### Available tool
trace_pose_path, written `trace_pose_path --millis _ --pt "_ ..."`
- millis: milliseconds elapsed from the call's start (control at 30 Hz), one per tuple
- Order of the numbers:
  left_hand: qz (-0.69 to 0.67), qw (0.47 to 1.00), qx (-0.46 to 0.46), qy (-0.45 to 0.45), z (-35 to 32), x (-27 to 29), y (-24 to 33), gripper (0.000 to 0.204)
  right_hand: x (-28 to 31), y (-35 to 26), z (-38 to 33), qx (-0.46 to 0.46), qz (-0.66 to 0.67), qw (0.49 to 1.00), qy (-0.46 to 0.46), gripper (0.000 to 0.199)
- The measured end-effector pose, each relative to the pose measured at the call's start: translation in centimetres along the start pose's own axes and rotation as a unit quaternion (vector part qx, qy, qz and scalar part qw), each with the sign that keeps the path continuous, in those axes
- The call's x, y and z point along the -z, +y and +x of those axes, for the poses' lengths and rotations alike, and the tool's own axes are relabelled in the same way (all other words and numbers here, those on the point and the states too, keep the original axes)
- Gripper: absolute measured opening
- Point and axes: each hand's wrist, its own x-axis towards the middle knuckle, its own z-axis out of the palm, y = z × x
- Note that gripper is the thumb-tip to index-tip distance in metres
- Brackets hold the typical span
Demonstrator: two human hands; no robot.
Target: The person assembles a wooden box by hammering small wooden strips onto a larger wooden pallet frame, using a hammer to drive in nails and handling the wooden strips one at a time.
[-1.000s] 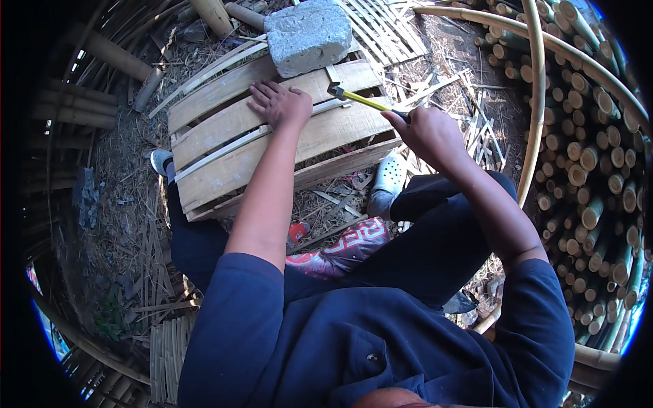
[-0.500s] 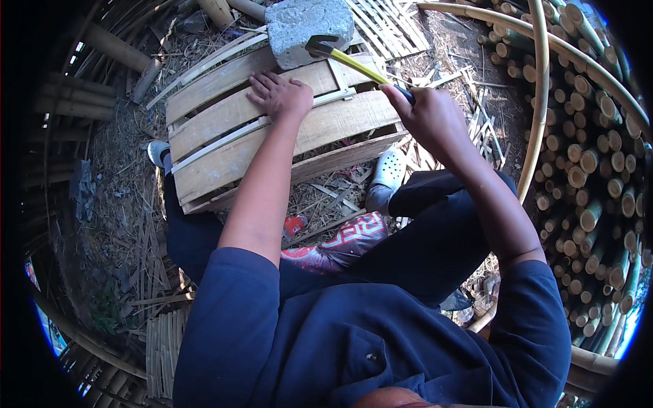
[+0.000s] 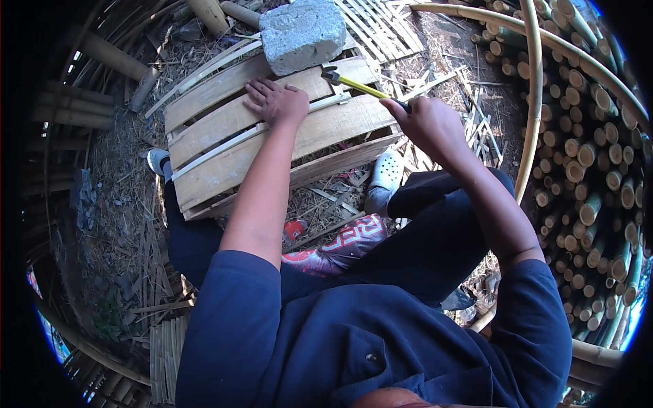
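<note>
In front of me stands a low crate-like bench of wooden slats (image 3: 224,160), with gaps between its boards. My left hand (image 3: 277,102) lies on the slats with its fingers spread, holding nothing. A thin pale strip of wood (image 3: 221,147) runs along the boards beneath or beside that hand. My right hand (image 3: 430,119) is closed round the dark grip of a hammer with a yellow shaft (image 3: 364,86). The hammer's dark head is down at the bench's far right part, by a short crosswise strip. Whether it touches the wood I cannot tell.
A grey stone block (image 3: 303,37) rests at the bench's far edge. Behind it lies a slatted bamboo panel (image 3: 377,30). Stacked bamboo poles (image 3: 585,163) fill the right side, with a curved pole (image 3: 534,102) before them. Straw and wood scraps litter the ground.
The hammer head has come down from in front of the stone block to the bench boards. My left hand stays spread on the slats. The whole view has shifted slightly.
</note>
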Motion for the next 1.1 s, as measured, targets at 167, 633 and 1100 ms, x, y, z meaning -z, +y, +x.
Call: trace_pose_path --millis 167,633,1100 --pt "-0.031 0.999 -0.014 -0.012 -0.1 0.0 0.3 0.080 -2.1 1.0 -0.1 0.028 0.005 0.999 0.031 0.081" --pt "-0.020 1.000 0.004 0.003 0.3 -0.3 -0.2 0.082 -0.2 0.5 -0.6 0.008 0.070 0.997 0.037 0.083" --pt "-0.028 0.999 -0.018 0.011 0.1 -0.3 0.2 0.081 -3.1 1.4 -0.5 0.059 0.028 0.995 0.069 0.073"
